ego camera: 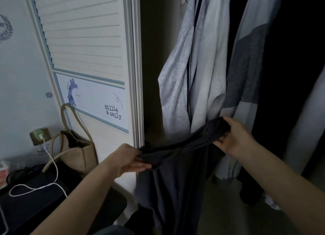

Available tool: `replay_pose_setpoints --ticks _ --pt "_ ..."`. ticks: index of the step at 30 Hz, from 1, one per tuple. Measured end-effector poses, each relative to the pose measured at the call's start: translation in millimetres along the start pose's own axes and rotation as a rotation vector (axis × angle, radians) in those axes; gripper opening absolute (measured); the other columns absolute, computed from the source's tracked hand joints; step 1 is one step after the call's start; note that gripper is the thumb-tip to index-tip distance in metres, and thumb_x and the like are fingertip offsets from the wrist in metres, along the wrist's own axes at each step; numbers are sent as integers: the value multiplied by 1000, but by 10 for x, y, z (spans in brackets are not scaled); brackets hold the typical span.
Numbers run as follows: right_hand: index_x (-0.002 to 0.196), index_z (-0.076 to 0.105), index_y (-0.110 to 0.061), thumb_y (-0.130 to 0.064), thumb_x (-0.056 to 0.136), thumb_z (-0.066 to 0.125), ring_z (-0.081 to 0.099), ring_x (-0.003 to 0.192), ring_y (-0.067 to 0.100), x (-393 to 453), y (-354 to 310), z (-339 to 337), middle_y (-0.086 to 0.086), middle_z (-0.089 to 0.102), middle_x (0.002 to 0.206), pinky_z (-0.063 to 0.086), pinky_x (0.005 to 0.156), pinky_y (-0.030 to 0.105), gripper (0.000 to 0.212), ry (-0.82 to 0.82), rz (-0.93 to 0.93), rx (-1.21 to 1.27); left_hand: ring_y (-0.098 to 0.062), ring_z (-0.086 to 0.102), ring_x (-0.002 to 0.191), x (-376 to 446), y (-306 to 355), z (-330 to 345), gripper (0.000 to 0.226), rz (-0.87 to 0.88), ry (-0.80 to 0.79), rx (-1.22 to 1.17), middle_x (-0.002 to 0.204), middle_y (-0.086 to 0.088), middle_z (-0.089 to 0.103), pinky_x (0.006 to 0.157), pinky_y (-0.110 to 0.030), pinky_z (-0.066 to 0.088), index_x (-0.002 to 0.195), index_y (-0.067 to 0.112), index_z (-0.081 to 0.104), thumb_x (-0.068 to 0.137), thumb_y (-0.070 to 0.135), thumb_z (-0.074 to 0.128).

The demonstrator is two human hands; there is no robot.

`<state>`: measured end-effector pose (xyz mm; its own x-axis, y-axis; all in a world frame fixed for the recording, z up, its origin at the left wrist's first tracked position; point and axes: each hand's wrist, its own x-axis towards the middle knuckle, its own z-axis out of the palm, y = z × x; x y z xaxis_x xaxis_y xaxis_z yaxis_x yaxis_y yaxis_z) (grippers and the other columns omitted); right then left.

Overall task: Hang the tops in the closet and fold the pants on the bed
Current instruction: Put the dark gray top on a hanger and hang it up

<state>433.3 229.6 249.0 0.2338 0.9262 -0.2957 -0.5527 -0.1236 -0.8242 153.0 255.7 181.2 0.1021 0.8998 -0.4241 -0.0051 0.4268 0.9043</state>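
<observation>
The dark grey soft garment (175,173) runs off the bottom edge, its type unclear. Light grey hanging tops (184,67) are cut off at the top. On the far right, black hanging clothes (299,58) merge into shadow.

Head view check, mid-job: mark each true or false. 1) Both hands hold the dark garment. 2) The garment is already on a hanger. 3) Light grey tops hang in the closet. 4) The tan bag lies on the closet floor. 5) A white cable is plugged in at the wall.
1) True: the left hand and right hand both grip the dark garment, stretched between them.
2) False: no hanger shows on it; it droops from the hands.
3) True: light grey tops hang inside.
4) False: the tan bag stands left of the closet door, outside.
5) True: the white cable runs to a green plug.
</observation>
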Motion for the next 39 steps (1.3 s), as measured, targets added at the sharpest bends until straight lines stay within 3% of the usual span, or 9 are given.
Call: replay_pose_setpoints --ticks 5,9,12,18,25,28,31,35,39 --pt "98 63 -13 -19 91 57 65 79 21 49 146 -133 6 67 93 55 47 28 11 -61 161 -195 -34 70 73 -100 275 -224 20 105 -81 -557 90 -25 67 57 -45 61 97 -10 55 99 -4 36" --pt "98 67 -7 -8 82 67 72 69 19 9 240 -127 7 74 82 56 53 29 16 -153 190 -410 -33 65 87 -161 354 -268 23 36 -197 -634 90 -21 69 61 -50 60 99 -5 58 91 -1 37" --pt "92 66 -3 -4 83 68 72 68 21 14 293 -92 12 74 80 56 53 30 10 -69 40 -509 -28 69 78 -216 332 -238 22 35 -252 -330 94 -19 70 63 -38 60 92 0 69 76 -1 54" --pt "85 56 -7 -2 87 64 72 70 24 -56 138 9 12 70 81 56 53 31 9 -45 -273 -228 -20 54 65 -23 241 -258 17 465 430 790 66 -3 58 55 -26 40 67 12 54 77 -1 54" --pt "77 49 -11 -1 88 63 69 70 23 -202 30 133 12 63 83 57 55 32 20 -43 -471 -292 -35 61 92 82 342 -198 12 398 605 1206 100 -18 63 69 -35 45 80 10 41 89 3 42" --pt "94 45 -20 -2 87 64 64 78 25 -181 44 81 9 56 97 56 48 33 26 24 -394 -512 -37 66 77 106 556 -130 14 379 351 595 87 -22 65 61 -40 59 91 -7 57 91 -5 42" --pt "107 46 -20 -7 89 62 67 81 31 -175 11 -16 9 55 104 59 55 42 28 -10 -210 -870 -27 61 70 22 835 -42 17 156 0 -42 77 -15 62 46 -30 55 94 -3 59 93 -9 44" --pt "91 55 -10 -29 94 56 60 61 5 -180 -68 -41 -1 61 81 53 61 27 19 -354 2 -1737 -31 69 74 -54 1220 42 14 36 -345 -34 84 -18 69 57 -34 58 87 1 65 86 -4 52" --pt "81 62 -4 -35 96 51 57 73 12 -166 -260 381 3 64 77 46 65 24 36 -437 -61 -1903 -32 71 75 -61 1637 183 14 75 -404 161 87 -20 71 62 -35 60 88 -3 71 83 0 58"
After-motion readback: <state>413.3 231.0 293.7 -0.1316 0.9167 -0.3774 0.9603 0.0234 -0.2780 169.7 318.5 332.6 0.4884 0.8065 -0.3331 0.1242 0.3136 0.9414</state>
